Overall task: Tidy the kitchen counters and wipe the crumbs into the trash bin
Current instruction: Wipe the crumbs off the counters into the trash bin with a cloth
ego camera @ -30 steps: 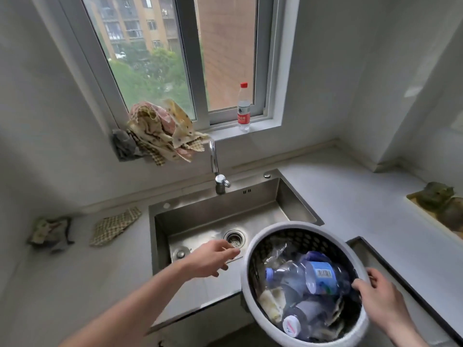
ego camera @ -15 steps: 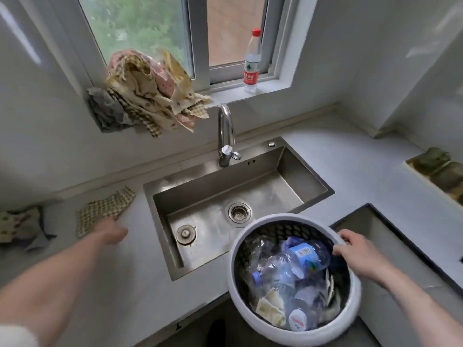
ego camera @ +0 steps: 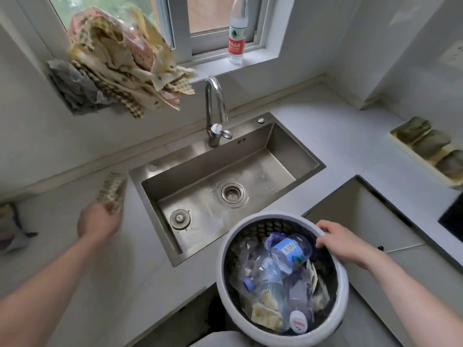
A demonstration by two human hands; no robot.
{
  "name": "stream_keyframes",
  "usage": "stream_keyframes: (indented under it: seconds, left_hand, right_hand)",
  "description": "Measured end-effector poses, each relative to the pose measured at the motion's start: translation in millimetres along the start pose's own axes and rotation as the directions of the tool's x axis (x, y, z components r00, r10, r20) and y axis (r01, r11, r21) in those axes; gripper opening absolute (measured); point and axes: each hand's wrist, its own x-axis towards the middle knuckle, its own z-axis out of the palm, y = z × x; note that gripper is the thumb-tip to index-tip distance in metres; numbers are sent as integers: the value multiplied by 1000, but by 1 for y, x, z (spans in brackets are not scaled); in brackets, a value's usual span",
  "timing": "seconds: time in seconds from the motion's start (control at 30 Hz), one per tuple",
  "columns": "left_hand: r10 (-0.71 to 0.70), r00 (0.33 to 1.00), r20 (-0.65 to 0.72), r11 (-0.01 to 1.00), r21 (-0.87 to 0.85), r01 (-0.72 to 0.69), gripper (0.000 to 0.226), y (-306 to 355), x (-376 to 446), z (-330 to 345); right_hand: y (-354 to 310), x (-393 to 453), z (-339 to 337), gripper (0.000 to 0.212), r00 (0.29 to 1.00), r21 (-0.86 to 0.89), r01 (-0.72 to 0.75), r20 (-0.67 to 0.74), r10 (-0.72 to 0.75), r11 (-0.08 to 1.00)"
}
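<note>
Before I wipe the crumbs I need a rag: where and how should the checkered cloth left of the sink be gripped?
Probably its near end, from above. The checkered cloth lies flat on the counter, and the left hand is already on that end, though blurred. Pinch the edge and lift.

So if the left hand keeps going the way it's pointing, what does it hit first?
The left hand points up and away along the counter, and its fingertips are already at the checked cloth left of the sink. That cloth comes first, then the back wall. Motion blur hides whether it is touching yet.
</note>
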Motion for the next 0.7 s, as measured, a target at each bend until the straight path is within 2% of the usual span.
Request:
stream_keyframes:
  seconds: [0.03, 0.1, 0.2, 0.27, 0.37, 0.43, 0.53, 0.6, 0.63, 0.7]
  left_hand:
    - [61, 995, -82, 993, -98, -69, 23, 17, -20, -7]
    - [179, 975, -136, 927, -308, -213, 11, 54, -67, -19]
    - [365, 930, -45, 732, -604, -316, 20, 101, -141, -28]
    - [497, 868, 14, 619, -707, -343, 22, 132, -190, -34]
    - [672, 736, 81, 496, -787, -367, 29, 174, -250, -37]
    - [727, 672, 138, 477, -806, -350, 33, 195, -277, -33]
    - [775, 608, 170, 437, -840, -322, 23, 224, -311, -27]
    - [818, 563, 120, 385, -841, -381, 18, 241, -329, -27]
    - [821, 568, 60, 368, -817, -444, 16, 248, -334, -27]
    - [750, 658, -68, 384, -766, -516, 13, 255, -333, -28]
  right_hand:
    - [4, -1, 2, 17, 1000, 13, -1, -1, 1, 1000]
    - [13, -4, 5, 17, 1000, 35, -7, -6, 7, 999]
    - [30, -7, 12, 14, 1000, 79, -18, -16, 19, 997]
    - [41, -9, 16, 13, 999, 117, -16, -28, 20, 993]
    - [57, -12, 22, 16, 998, 177, -17, -59, 27, 984]
    - [70, -12, 25, 23, 996, 211, -16, -81, 34, 977]
    - [90, -17, 28, 48, 994, 259, 6, -111, 23, 966]
    - [104, -22, 26, 64, 992, 279, 42, -127, -6, 960]
    - [112, -24, 24, 69, 991, 279, 58, -130, -22, 959]
    - [130, -26, 17, 68, 991, 277, 76, -130, -41, 958]
